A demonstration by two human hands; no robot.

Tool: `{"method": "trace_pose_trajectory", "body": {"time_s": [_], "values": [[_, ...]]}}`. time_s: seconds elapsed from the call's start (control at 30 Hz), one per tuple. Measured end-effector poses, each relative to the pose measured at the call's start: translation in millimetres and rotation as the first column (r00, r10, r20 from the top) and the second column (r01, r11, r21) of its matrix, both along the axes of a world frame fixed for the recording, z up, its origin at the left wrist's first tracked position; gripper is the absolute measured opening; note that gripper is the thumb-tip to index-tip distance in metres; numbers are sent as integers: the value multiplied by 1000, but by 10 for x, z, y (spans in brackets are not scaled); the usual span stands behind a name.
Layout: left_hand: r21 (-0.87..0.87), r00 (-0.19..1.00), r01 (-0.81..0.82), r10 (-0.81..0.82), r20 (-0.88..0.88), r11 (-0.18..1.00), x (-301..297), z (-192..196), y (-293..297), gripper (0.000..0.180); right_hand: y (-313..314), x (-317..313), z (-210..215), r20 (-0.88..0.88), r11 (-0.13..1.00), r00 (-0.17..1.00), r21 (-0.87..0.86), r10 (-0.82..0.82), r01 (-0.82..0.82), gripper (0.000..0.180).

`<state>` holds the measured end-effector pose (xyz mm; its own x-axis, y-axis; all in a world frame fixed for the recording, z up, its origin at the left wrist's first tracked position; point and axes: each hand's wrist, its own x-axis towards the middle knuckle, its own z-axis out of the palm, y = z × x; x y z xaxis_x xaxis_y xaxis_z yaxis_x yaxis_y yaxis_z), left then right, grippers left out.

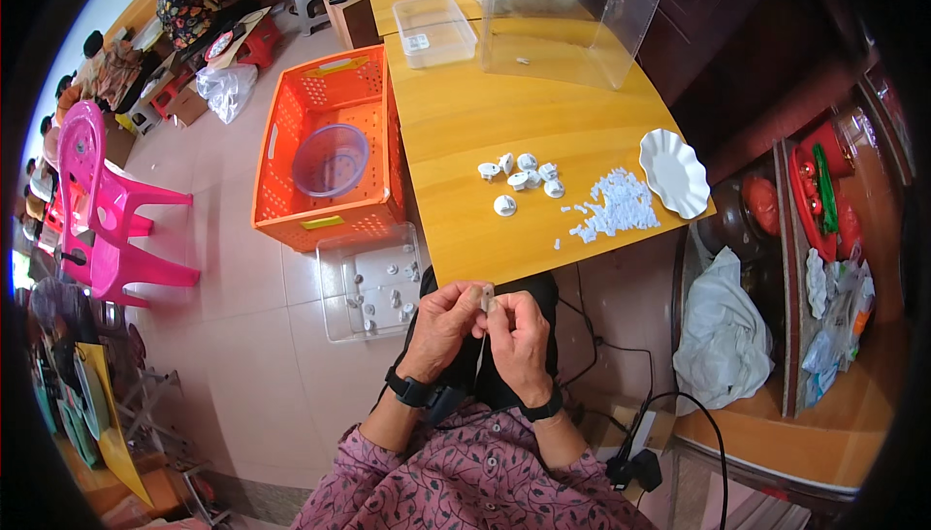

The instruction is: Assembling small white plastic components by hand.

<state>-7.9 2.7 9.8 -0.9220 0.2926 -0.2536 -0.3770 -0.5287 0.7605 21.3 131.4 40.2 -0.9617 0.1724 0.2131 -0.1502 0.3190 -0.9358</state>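
So, starting at the far left, two pink plastic chairs [107,210] stand stacked on the tiled floor, and next over sits one orange crate [330,152] with one clear purple bowl [331,159] inside it. Just below the crate, one clear plastic tray [372,281] rests on the floor with a scatter of small white pieces in it, roughly ten, though they are too small to count surely. Moving to the middle, the left hand [441,324] and the right hand [519,331] are pressed close together over the lap, each pinching the same small white part [487,296] between thumb and fingertips, just below the near edge of the table [465,123]. To do this well, I judge the part wants a firm two-sided pinch held close to the body, fingertips right at the joint, so nothing springs away. Up on the table, seven round white caps [522,177] lie in a loose cluster, and to their right a heap of tiny white bits [614,206], far too many to count. Further right, one white scalloped plate [674,172] sits at the table's edge. At the back, one clear lidded box [435,30] and one big clear bin [572,6].
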Motion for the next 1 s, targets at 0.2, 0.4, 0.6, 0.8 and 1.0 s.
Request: {"method": "trace_pose_trajectory", "body": {"time_s": [0.2, 0.4, 0.6, 0.8, 1.0], "values": [[107, 999, 21, -25, 34, 994, -26, 14, -38, 26, 22, 10, 12, 138, 906, 985, -422, 100, -32, 12], [82, 999, 34, -35, 11, 996, -27, 35, -57, 26, 7, -2, 10, 173, 887, 978, -462, 120, -27, 13], [4, 1000, -19, 19, 11, 1000, -31, 66, -169, 27, -8, -111, -74, 151, 930, 979, -359, 135, -73, 11], [-45, 954, -288, 291, 68, 956, -157, -82, -527, 25, 82, -462, -39, -49, 965, 998, 264, 24, -11, 20], [-114, 857, -443, 457, 236, 889, -238, -743, -927, 24, 154, -850, -120, -172, 756, 984, 649, 39, 84, 41]]}}
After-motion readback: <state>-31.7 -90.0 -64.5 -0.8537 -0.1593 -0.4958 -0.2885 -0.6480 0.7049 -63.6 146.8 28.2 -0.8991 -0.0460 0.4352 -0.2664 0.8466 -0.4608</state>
